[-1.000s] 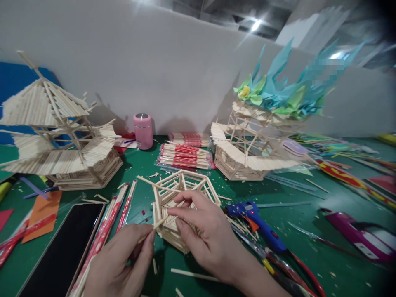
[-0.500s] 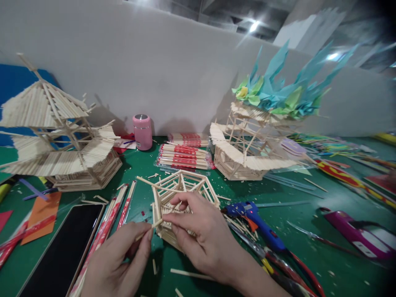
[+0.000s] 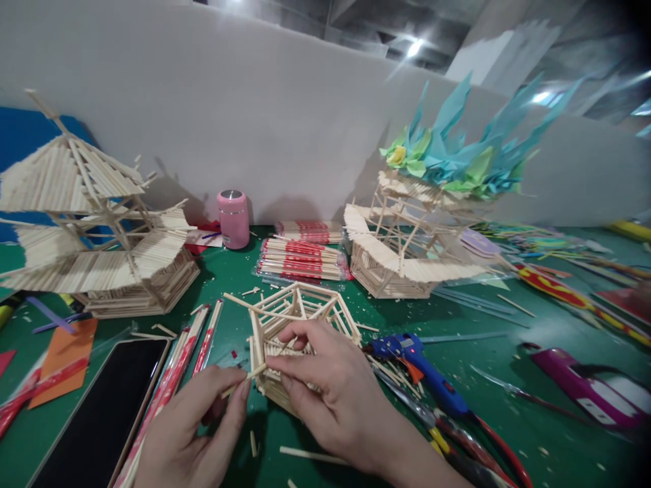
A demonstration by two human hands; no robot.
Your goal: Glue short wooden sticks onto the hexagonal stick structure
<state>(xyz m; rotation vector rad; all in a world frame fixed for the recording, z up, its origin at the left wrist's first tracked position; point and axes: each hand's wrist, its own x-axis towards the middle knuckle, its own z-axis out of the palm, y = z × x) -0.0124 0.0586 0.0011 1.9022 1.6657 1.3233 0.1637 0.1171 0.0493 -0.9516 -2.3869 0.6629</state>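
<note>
Thumb and forefinger of my left hand (image 3: 196, 423) pinch a thin wooden stick (image 3: 257, 371), which slants up to the right. At the stick's other end the thumb and forefinger of my right hand (image 3: 330, 390) are closed together. Both hands are at the near left side of a small many-sided stick frame (image 3: 348, 315) standing on the green table. My right hand covers part of its front and inside. One longer stick (image 3: 237, 299) juts out from the frame's upper left corner.
A stick pagoda (image 3: 109, 268) stands left, another stick model (image 3: 386, 254) with paper leaves right. Stick packs (image 3: 305, 257) and a pink flask (image 3: 234, 220) are behind. A phone (image 3: 102, 413) lies left; a blue glue gun (image 3: 432, 373), pliers (image 3: 447, 444) and a purple tool (image 3: 584, 386) lie right.
Both hands keep nearly the same pinch on the stick beside the frame. The whole view has shifted very slightly; nothing else has visibly moved.
</note>
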